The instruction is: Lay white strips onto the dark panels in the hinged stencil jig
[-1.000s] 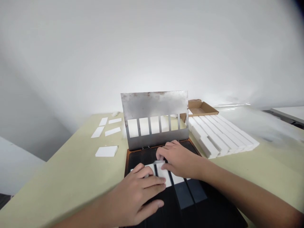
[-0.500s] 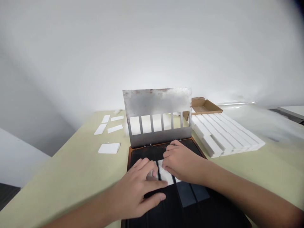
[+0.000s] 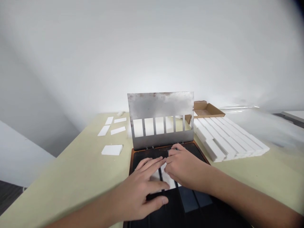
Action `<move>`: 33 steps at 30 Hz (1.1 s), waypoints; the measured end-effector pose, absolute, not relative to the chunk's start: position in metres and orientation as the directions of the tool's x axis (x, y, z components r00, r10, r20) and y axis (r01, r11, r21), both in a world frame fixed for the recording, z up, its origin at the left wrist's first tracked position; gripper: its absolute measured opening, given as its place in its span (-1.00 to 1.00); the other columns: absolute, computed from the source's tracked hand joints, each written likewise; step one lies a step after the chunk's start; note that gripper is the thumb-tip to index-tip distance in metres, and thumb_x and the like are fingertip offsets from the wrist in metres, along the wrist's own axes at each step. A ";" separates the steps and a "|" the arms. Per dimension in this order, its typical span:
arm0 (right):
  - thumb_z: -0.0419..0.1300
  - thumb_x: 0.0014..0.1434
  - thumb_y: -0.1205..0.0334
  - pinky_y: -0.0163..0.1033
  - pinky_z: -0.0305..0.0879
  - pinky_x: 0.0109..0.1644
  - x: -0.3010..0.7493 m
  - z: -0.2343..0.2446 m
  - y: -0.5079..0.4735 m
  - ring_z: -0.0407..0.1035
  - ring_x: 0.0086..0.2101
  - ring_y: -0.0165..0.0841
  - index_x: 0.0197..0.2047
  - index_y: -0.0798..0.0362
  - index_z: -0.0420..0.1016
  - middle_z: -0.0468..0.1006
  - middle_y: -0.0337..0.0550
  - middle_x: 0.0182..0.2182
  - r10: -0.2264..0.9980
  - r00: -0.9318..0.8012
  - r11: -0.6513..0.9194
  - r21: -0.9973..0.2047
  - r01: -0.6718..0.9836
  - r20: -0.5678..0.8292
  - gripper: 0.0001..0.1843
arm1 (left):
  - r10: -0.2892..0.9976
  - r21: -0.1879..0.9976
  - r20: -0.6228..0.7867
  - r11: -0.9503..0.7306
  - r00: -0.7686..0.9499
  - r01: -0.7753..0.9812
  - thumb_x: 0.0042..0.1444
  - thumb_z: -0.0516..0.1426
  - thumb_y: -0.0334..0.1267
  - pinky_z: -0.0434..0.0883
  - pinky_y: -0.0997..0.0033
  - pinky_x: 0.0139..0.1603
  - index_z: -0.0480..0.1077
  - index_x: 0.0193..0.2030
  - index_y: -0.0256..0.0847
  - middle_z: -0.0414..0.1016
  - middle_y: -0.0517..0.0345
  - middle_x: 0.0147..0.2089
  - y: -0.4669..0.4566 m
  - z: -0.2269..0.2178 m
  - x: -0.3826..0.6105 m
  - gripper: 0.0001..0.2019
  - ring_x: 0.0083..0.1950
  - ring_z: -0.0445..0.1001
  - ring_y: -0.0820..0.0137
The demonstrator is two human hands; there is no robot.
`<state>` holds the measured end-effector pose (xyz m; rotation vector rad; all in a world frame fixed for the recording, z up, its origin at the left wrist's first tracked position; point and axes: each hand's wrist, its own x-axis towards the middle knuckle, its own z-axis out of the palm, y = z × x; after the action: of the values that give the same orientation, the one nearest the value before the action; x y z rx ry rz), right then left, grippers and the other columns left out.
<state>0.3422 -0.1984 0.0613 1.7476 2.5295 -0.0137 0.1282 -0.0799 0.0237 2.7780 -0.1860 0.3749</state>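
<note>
A black jig base (image 3: 166,205) with an orange-brown edge lies before me, and from its far side rises a hinged metal plate (image 3: 161,109) with a row of rectangular cut-outs. White cards (image 3: 169,180) sit side by side on the base, partly covered by my fingers. My left hand (image 3: 144,186) rests over the left cards, fingers stretched out and thumb apart. Just to its right, my right hand (image 3: 181,164) is closed, its curled fingers over the cards' upper part. Whatever its fingertips pinch is hidden. Two dark blue-grey rectangles (image 3: 188,201) show below the right hand.
Several loose white cards (image 3: 118,130) and a small card stack (image 3: 112,150) lie on the pale green table (image 3: 78,177) at left. Long rows of white stacked pieces (image 3: 230,139) stand at right, before an open cardboard box (image 3: 209,110). A wall closes the back.
My left fingers have straightened and reached further up and right across the cards, close to the right hand. The right hand stays curled in nearly the same place. The whole view has shifted slightly.
</note>
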 end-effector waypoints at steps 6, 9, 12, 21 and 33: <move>0.23 0.30 0.40 0.02 0.03 0.17 0.341 0.062 -0.197 0.35 -0.19 -0.19 -0.36 0.07 0.60 0.63 -0.09 -0.40 0.933 -0.351 0.353 0.016 0.935 -0.080 -0.80 | -0.073 0.314 0.231 -0.938 0.970 -0.146 0.40 0.20 -0.11 0.23 -0.37 0.44 0.55 0.16 0.02 0.36 -0.20 0.43 -0.082 0.029 0.130 -0.75 0.53 0.24 -0.12; 0.22 0.32 0.39 0.00 0.06 0.12 0.340 0.064 -0.197 0.36 -0.20 -0.20 -0.37 0.09 0.58 0.63 -0.09 -0.39 0.934 -0.346 0.349 0.014 0.937 -0.085 -0.79 | -0.061 0.333 0.190 -0.935 0.980 -0.123 0.39 0.21 -0.07 0.22 -0.38 0.45 0.55 0.15 0.04 0.39 -0.13 0.43 -0.082 0.032 0.130 -0.75 0.51 0.28 -0.10; 0.20 0.34 0.37 -0.02 0.09 0.08 0.338 0.064 -0.196 0.37 -0.20 -0.20 -0.37 0.10 0.58 0.64 -0.08 -0.37 0.936 -0.342 0.344 0.008 0.939 -0.084 -0.77 | -0.055 0.346 0.189 -0.931 0.981 -0.118 0.37 0.23 -0.07 0.22 -0.33 0.47 0.55 0.15 0.06 0.40 -0.05 0.44 -0.082 0.034 0.130 -0.74 0.50 0.31 -0.07; 0.26 0.32 0.34 -0.07 0.12 0.12 0.351 0.080 -0.207 0.44 -0.23 -0.27 -0.34 -0.04 0.67 0.66 -0.24 -0.43 0.920 -0.387 0.375 -0.144 0.916 -0.067 -0.79 | -0.046 0.340 0.165 -0.935 0.985 -0.101 0.34 0.27 -0.07 0.25 -0.19 0.48 0.56 0.14 0.08 0.53 0.00 0.34 -0.084 0.041 0.131 -0.74 0.45 0.40 0.01; 0.24 0.44 0.18 0.04 0.17 0.30 0.380 0.043 -0.249 0.40 0.02 -0.16 0.00 -0.10 0.71 0.71 -0.16 -0.05 0.956 -0.001 0.145 -0.467 0.872 0.294 -0.80 | -0.208 0.227 0.167 -0.943 0.964 -0.243 0.35 0.22 -0.30 0.18 0.12 0.44 0.47 0.16 -0.04 0.58 0.06 0.29 -0.088 0.060 0.133 -0.73 0.34 0.51 0.24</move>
<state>0.3797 -0.2492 0.0432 2.5058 2.7143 -0.2906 0.1327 -0.0878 0.0604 2.8668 -0.3338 0.2052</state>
